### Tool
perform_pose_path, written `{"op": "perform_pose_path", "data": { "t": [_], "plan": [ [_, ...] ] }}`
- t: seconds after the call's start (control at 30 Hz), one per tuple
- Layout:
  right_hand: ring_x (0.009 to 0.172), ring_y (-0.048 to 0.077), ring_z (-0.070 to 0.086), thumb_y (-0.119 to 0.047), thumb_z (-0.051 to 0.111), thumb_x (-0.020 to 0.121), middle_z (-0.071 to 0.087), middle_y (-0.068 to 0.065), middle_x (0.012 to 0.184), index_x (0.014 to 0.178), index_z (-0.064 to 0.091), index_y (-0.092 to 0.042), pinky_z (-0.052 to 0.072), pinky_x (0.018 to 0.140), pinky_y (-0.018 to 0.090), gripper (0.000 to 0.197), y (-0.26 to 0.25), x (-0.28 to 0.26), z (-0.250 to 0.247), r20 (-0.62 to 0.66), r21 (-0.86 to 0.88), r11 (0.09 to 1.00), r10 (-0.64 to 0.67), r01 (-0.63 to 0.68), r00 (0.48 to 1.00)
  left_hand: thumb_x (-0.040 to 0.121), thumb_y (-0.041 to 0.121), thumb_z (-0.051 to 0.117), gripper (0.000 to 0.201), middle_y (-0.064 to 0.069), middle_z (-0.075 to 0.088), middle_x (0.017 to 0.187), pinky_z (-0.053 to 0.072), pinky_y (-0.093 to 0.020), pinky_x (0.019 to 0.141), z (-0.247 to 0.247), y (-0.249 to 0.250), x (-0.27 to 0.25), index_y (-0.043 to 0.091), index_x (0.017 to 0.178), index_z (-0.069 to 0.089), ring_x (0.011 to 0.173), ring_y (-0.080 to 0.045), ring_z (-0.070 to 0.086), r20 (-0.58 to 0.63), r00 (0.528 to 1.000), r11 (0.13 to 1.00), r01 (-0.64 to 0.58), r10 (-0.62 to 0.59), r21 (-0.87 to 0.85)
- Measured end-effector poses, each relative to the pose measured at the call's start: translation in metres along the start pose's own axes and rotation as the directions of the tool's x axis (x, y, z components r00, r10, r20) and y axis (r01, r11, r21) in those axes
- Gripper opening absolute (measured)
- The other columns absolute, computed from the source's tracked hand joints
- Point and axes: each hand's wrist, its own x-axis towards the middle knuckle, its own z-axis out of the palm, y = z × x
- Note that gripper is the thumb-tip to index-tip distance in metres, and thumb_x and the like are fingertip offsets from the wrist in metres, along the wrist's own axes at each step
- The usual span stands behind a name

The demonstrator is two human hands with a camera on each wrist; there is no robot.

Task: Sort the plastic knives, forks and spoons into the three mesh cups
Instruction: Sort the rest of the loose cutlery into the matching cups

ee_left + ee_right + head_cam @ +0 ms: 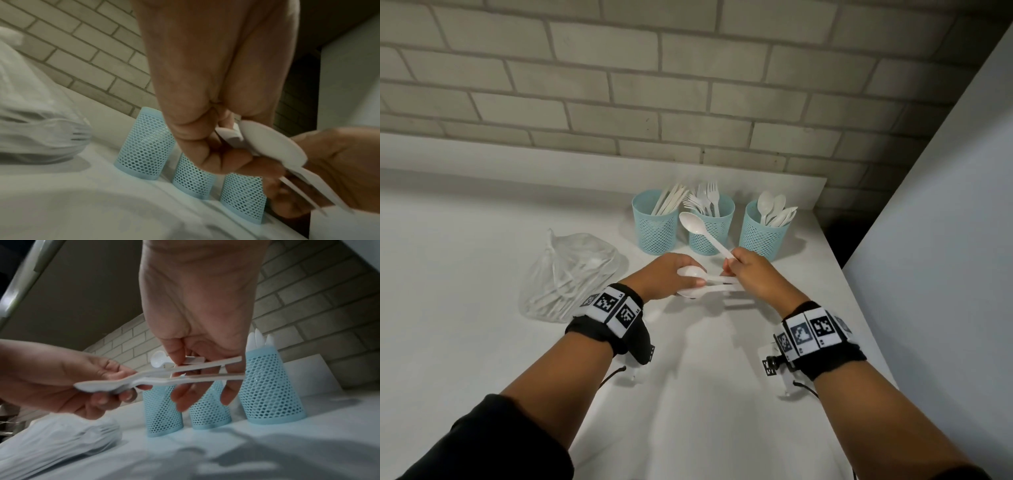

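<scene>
The left hand (671,275) grips two white plastic spoons (709,285) by their bowls, thumb on top and fingers curled beneath, so that the handles stick out toward the right hand (755,274). In the right wrist view these two spoons (144,379) lie nearly level, one above the other, above the counter. The right hand pinches the handle end of a third spoon (703,236) between thumb and forefinger; its bowl points up and away, toward the cups. Its other fingers hang loosely down behind the two held handles.

Just beyond the hands three light blue mesh cups stand in a row on the white counter (482,240), near the brick wall (619,85). The left cup (655,226) holds knives, the middle cup (711,228) holds forks, and the right cup (765,233) holds spoons. To the left of the hands a clear plastic bag (566,277) lies on the counter with more white cutlery inside. Both wrists wear black bands with square black-and-white markers.
</scene>
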Motion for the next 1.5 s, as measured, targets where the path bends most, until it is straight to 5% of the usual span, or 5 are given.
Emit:
{"op": "perform_pose_path", "data": {
  "t": [0.43,0.63,0.93,1.27,1.5],
  "plan": [
    [0.055,0.006,0.040,-0.009,0.034,0.100,0.049,-0.005,0.068,0.120,0.056,-0.020,0.033,0.046,0.011,0.032,0.013,-0.003,0.022,0.057,0.236,0.971,-0.044,0.029,0.997,0.096,0.017,0.052,0.019,-0.008,0.056,0.081,0.048,-0.012,0.049,-0.004,-0.014,0.009,0.004,0.110,0.053,0.065,-0.015,0.053,-0.315,0.905,0.747,0.004,-0.285,-0.665],
    [0.076,0.011,0.048,-0.026,0.036,0.101,0.052,-0.012,0.076,0.119,0.057,-0.013,0.037,0.066,0.020,0.030,0.013,-0.008,0.025,0.011,0.046,0.984,-0.175,0.174,0.984,0.103,0.030,0.031,0.036,-0.011,0.056,0.087,0.051,-0.020,0.058,-0.001,-0.004,0.013,0.008,0.088,0.055,0.072,-0.016,0.055,-0.306,0.876,0.619,-0.012,-0.372,-0.786],
    [0.092,0.035,0.058,-0.028,0.036,0.100,0.062,0.017,0.105,0.129,0.040,-0.010,0.045,0.073,0.039,0.034,0.008,-0.010,0.028,0.188,-0.506,0.805,-0.248,0.310,0.950,0.098,0.035,0.046,0.032,-0.011,0.062,0.091,0.051,-0.019,0.054,0.005,-0.002,0.017,0.006,0.095,0.059,0.079,-0.020,0.061,-0.338,0.876,0.737,0.030,-0.345,-0.675],
    [0.089,0.036,0.061,-0.030,0.038,0.099,0.064,0.018,0.101,0.114,0.046,-0.003,0.037,0.065,0.034,0.032,-0.002,0.008,0.043,-0.007,-0.564,0.813,-0.177,0.143,0.984,0.101,0.036,0.033,0.042,-0.012,0.062,0.090,0.055,-0.039,0.077,0.020,0.016,0.020,0.002,0.092,0.055,0.089,-0.029,0.063,-0.449,0.887,0.959,-0.024,-0.110,-0.283],
    [0.090,0.035,0.061,-0.021,0.045,0.096,0.064,0.017,0.101,0.121,0.041,-0.004,0.043,0.065,0.035,0.031,-0.005,0.010,0.044,-0.047,-0.409,0.894,-0.223,0.184,0.974,0.101,0.036,0.031,0.045,-0.009,0.058,0.114,0.038,-0.025,0.087,0.022,0.025,0.017,0.002,0.126,0.048,0.110,-0.024,0.054,-0.389,0.921,0.998,0.005,-0.029,-0.064]
  ]
}}
